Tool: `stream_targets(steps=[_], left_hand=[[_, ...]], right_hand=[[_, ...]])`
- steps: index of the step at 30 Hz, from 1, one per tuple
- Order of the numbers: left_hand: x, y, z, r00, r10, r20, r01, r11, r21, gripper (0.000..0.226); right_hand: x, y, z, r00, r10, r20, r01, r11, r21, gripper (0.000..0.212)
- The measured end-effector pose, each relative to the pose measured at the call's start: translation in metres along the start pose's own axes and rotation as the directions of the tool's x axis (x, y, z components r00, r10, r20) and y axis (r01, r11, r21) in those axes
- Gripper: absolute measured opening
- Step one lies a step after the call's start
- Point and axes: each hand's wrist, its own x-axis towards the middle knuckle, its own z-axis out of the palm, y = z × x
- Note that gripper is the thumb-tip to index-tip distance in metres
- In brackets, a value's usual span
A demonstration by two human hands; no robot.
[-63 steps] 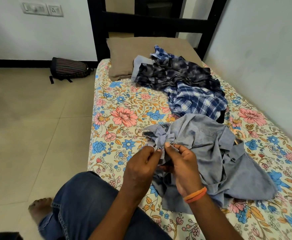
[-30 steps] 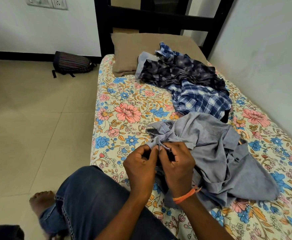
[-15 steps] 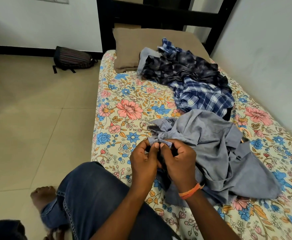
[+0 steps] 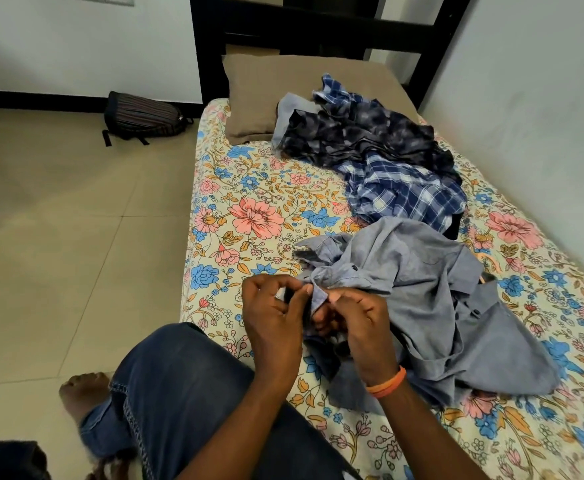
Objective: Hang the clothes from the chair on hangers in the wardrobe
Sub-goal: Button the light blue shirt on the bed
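At the far left, a dark striped backpack (image 4: 141, 116) lies on the tiled floor (image 4: 58, 220) against the wall, just off the head end of the bed. A bare foot (image 4: 82, 393) rests on the floor near the bottom left, below a knee in blue jeans (image 4: 179, 393) that reaches the bed's left edge.

The bed (image 4: 249, 209) carries a floral sheet in pink, blue and orange. A tan pillow (image 4: 259, 95) sits at its head, against the black headboard (image 4: 318, 26).

Near the bed's left edge the left hand (image 4: 273, 317) has its fingers curled, thumb and forefinger pinching a small fold of the grey shirt (image 4: 422, 296). Just beside it the right hand (image 4: 363, 323), with an orange band (image 4: 386, 384) at the wrist, pinches the same fold from the other side, its fingers curled in under the cloth. The two hands almost touch.

The grey shirt lies crumpled across the middle of the bed, spreading towards the right edge. Dark buttons show along its front.

Beyond it, towards the head and the right edge, a blue checked shirt (image 4: 408, 199) lies in a heap, touching the grey one. A dark mottled garment (image 4: 360, 136) lies over it and partly on the pillow.

No writing or label can be read on any of the clothes.
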Motion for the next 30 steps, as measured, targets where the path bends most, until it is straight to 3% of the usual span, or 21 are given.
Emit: stream_targets(steps=[4, 8, 14, 19, 23, 27, 30], left_hand=[[0.000, 0.001, 0.000, 0.999, 0.010, 0.038, -0.011, 1.000, 0.012, 0.006], [0.003, -0.003, -0.001, 0.988, 0.034, 0.150, -0.043, 0.998, 0.053, 0.007], [0.007, -0.003, 0.005, 0.965, -0.152, 0.213, 0.169, 0.983, -0.064, 0.023], [0.007, -0.004, 0.002, 0.978, -0.063, 0.200, 0.062, 0.998, 0.009, 0.010], [0.011, -0.013, 0.003, 0.974, -0.089, 0.208, 0.089, 0.996, 0.009, 0.012], [0.012, -0.016, 0.006, 0.969, -0.006, 0.249, -0.016, 0.996, 0.088, 0.014], [0.011, -0.022, 0.008, 0.965, 0.072, 0.253, -0.116, 0.980, 0.163, 0.014]], right_hand=[[0.003, 0.003, -0.003, 1.000, -0.004, -0.030, 0.002, 0.999, -0.043, 0.032], [0.006, 0.005, -0.004, 0.998, -0.065, -0.025, 0.059, 0.979, -0.195, 0.012], [0.009, 0.012, -0.004, 0.979, -0.181, -0.098, 0.139, 0.931, -0.336, 0.003], [0.007, 0.020, -0.004, 0.951, -0.292, -0.100, 0.214, 0.856, -0.470, 0.004], [0.007, 0.016, -0.004, 0.980, -0.170, -0.101, 0.120, 0.916, -0.382, 0.005], [0.009, 0.002, -0.001, 0.984, 0.145, -0.101, -0.153, 0.985, -0.078, 0.011], [0.010, 0.002, 0.003, 0.986, 0.111, -0.125, -0.131, 0.976, -0.174, 0.016]])
